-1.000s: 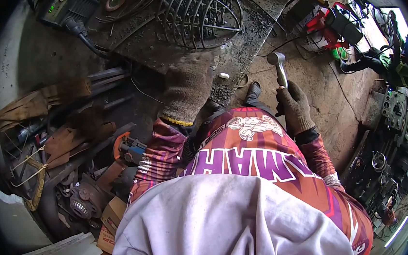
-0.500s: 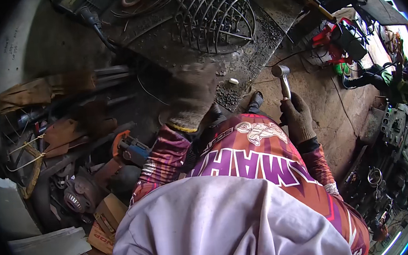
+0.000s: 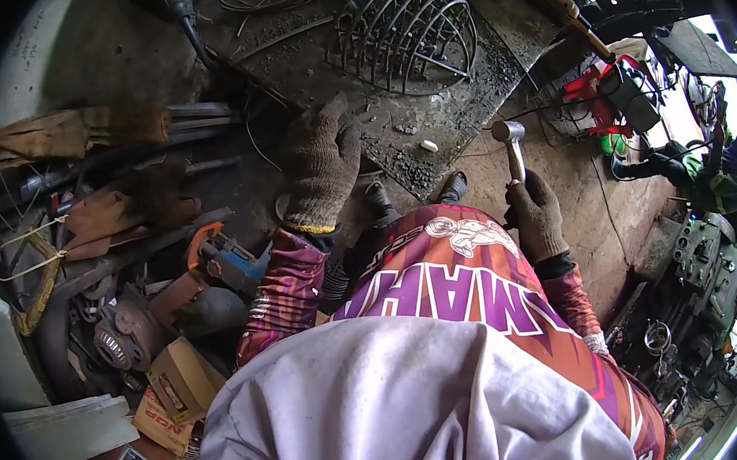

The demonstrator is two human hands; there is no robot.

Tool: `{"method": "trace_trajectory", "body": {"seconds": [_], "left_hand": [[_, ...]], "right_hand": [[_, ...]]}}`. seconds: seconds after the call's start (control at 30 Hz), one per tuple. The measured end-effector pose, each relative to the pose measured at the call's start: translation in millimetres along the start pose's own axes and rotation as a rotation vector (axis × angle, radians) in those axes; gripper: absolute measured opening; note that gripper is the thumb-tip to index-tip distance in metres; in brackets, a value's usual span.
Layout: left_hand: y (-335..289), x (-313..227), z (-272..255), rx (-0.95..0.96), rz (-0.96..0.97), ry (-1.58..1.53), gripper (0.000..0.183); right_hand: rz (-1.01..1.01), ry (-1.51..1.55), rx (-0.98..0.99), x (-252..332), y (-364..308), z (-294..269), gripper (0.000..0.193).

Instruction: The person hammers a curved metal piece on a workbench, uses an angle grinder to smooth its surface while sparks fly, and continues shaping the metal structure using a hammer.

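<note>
My right hand (image 3: 537,220), in a grey-brown knit glove, is closed around the handle of a hammer (image 3: 510,136). The metal head points up and away from me. My left hand (image 3: 320,160), in a similar glove with a yellow cuff edge, is raised beside the left edge of a dirty metal worktop (image 3: 293,70). Its fingers look extended, thumb alongside, and nothing shows in them. Beyond both hands, a domed cage of bent metal rods (image 3: 408,29) rests on the worktop. A small white stick (image 3: 429,146) lies near the worktop's front corner among dark grit.
On the left are a brown cloth bundle (image 3: 84,134), a blue and orange power tool (image 3: 236,263) and an open cardboard box (image 3: 184,377). Dark machinery (image 3: 696,263) stands on the right. Behind it another person (image 3: 724,181) in green bends down. A red object (image 3: 593,88) sits at the far right.
My left hand, blurred over the worktop's edge before, has drawn back a little to the left and is sharp now. The view has shifted slightly. My right hand still grips the hammer.
</note>
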State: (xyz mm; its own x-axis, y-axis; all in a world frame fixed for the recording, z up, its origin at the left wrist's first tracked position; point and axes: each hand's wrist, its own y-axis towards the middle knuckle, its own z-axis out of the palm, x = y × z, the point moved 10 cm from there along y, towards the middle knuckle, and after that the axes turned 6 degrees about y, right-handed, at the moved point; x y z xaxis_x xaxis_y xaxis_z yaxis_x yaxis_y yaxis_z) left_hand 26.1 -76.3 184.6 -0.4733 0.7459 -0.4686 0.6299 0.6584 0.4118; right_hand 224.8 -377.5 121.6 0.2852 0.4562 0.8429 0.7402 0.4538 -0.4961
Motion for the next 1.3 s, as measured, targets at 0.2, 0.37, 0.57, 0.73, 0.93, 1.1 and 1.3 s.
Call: {"method": "trace_trajectory", "body": {"seconds": [0.2,0.37,0.57,0.73,0.93,1.1,1.3], "left_hand": [[-1,9,9,0.042,0.009,0.063,0.035],[2,10,14,0.090,-0.058,-0.006,0.036],[-2,19,18,0.055,-0.052,-0.022,0.035],[-1,23,21,0.103,-0.116,-0.035,0.034],[28,28,11,0.177,-0.128,-0.138,0.030],[91,49,-9,-0.089,0.076,-0.096,0.036],[108,72,57,0.278,0.303,-0.185,0.036]], "right_hand": [[-0.035,-0.026,0.003,7,-1,2,0.027],[-0.133,0.020,-0.032,13,-2,1,0.030],[-0.101,0.071,0.057,13,6,2,0.039],[-0.043,0.122,0.152,17,14,1,0.040],[0.033,0.299,0.206,38,1,22,0.040],[0.076,0.498,0.155,41,-24,58,0.040],[0.119,0.663,-0.031,46,-59,129,0.045]]}}
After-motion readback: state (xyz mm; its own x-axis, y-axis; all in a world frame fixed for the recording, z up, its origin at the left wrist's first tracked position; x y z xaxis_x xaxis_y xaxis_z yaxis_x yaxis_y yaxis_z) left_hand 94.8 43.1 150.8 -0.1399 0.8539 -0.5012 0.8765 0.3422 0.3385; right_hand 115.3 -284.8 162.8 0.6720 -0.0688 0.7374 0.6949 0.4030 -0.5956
